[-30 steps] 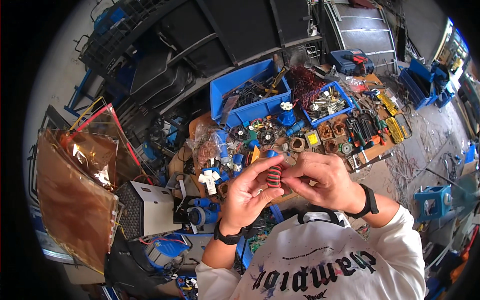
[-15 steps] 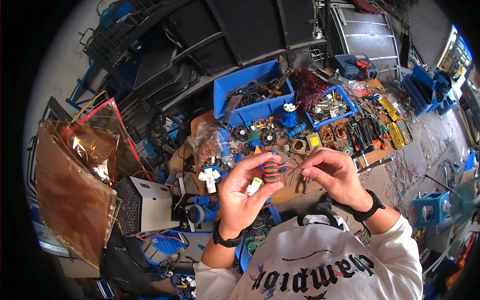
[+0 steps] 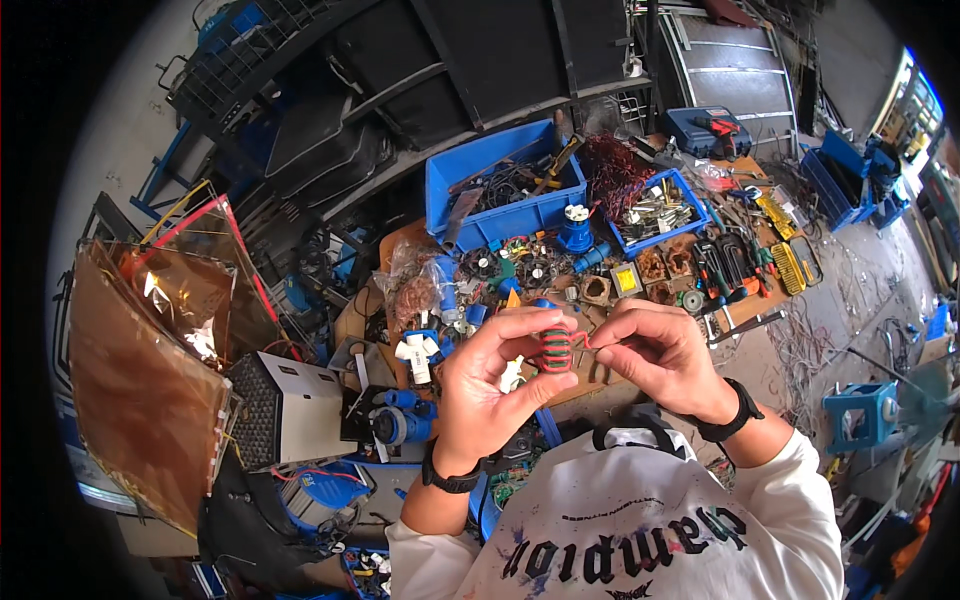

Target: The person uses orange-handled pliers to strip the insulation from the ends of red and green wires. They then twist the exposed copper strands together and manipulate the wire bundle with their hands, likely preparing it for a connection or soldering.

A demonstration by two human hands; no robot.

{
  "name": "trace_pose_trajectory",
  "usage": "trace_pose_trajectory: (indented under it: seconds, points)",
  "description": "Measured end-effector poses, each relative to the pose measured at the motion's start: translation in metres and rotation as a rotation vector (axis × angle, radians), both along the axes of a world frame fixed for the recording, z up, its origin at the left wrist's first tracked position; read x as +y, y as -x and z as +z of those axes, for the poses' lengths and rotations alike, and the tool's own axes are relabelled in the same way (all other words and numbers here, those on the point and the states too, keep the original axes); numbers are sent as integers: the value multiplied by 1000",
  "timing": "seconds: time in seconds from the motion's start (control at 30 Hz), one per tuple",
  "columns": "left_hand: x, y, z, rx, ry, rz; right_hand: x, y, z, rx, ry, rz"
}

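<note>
Head view: a small coil [image 3: 556, 350] wound with red and green wire stands between the hands, lifted above the near edge of a cluttered wooden table [image 3: 748, 308]. The left hand [image 3: 488, 385] grips it from the left, thumb beneath and forefinger along the top, so that the banded windings face upward between them. The right hand [image 3: 660, 355] is at the coil's right side, its thumb and forefinger pinched together on what appears to be a thin reddish lead [image 3: 584, 341]; the exact contact is too small to make out. A black band circles each wrist. To the left of the left hand lies a white pipe fitting [image 3: 418, 358], with blue cylindrical parts [image 3: 402, 425] nearer the person. Beyond the hands, a square piece with a yellow face [image 3: 626, 279] and a blue cylinder with a white top [image 3: 575, 236] rest among loose components. Farther back are a large blue bin [image 3: 525, 218] holding tools and cables, a tangle of dark red wire [image 3: 612, 172] and a shallower blue tray [image 3: 660, 240] of metal parts. At the far right, a red-and-black drill [image 3: 722, 130] lies on a dark blue case [image 3: 685, 130]. Copper-coloured sheets [image 3: 145, 375] lean at the far left, beside a pale box [image 3: 315, 410].
</note>
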State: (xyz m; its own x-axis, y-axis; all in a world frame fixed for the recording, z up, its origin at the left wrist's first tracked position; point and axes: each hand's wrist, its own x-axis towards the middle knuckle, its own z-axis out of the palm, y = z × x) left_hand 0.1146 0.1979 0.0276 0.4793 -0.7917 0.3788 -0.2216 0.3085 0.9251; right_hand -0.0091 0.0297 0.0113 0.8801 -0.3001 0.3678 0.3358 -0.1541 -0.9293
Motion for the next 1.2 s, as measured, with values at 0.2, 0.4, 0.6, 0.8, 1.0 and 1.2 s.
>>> trace_pose_trajectory:
  seconds: [0.2, 0.4, 0.6, 0.8, 1.0, 1.2]
  points:
    - [1, 3, -5, 5, 11, 22, -1, 0, -1, 2, 34, -47]
    - [3, 7, -7, 96, 5, 11, -4, 3, 6, -59, 306, -132]
    - [2, 6, -15, 79, -5, -23, 4, 3, 7, -72, 358, -80]
    - [-1, 7, -23, -8, -68, 80, 16, -3, -3, 100, 82, -50]
    - [-15, 18, -53, -70, -11, 189, 14, -2, -28, 156, -194, 89]
    - [-24, 25, -79, -255, -106, 316, -1, 1, -50, 321, -214, 148]
